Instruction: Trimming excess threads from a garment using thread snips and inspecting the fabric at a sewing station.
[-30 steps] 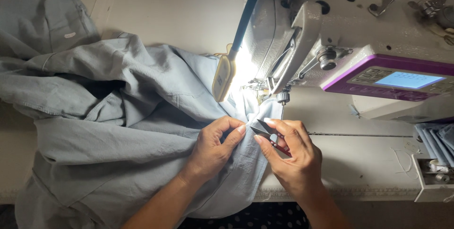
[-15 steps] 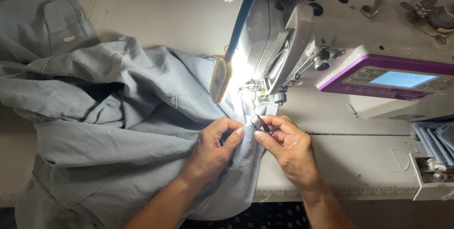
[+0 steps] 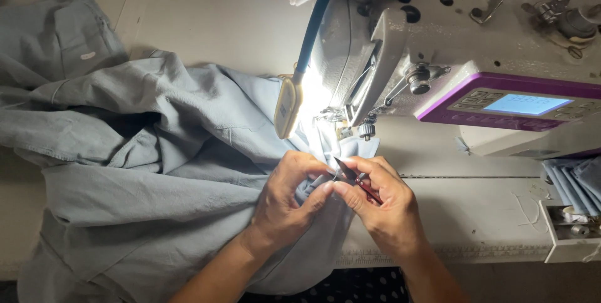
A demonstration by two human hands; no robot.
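A large pale blue-grey garment (image 3: 156, 171) lies spread over the white sewing table, one edge drawn up under the needle area (image 3: 341, 129) of the sewing machine (image 3: 451, 59). My left hand (image 3: 288, 200) pinches a fold of this fabric just in front of the needle. My right hand (image 3: 382, 206) holds small dark thread snips (image 3: 350, 174), their tips touching the fabric by my left fingertips. The two hands meet over the cloth.
A blue gooseneck lamp (image 3: 289, 106) shines brightly on the needle area. The machine's purple-edged control panel (image 3: 501, 104) sits at the right. Folded blue fabric pieces (image 3: 573, 181) and a small tray (image 3: 573, 228) lie at the table's right edge.
Both hands stay together on the fabric. My right hand has shifted slightly left, bringing the snips closer to my left fingertips. The garment has barely moved.
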